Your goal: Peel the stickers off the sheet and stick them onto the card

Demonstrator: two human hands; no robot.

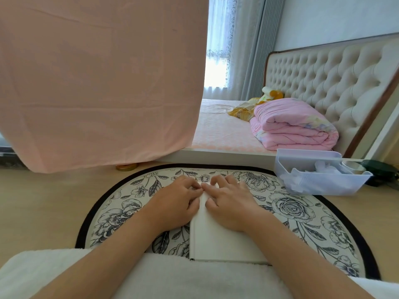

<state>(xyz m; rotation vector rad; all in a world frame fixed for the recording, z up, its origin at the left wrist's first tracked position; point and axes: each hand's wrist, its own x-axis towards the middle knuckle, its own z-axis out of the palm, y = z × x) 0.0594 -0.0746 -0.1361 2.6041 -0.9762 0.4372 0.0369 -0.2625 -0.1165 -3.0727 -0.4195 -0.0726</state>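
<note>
While curled at 12 o'clock end of card point(220, 240), flank its 12–6 axis: left hand point(179, 201) at 9, right hand point(228, 201) at 3, equally near; can't tell what's pinched.

Plain white rectangular card point(218, 236), lying flat on floral rug point(302, 214), long side running away, far end hidden.

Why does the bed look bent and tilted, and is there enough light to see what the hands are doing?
Head view: the wide-angle lens bows and tilts the headboard and the rug. Head view: the window is blown out, yet soft daylight lights the left hand and right hand evenly. Head view: where they meet on the white card, detail is too fine to show a sticker.
</note>
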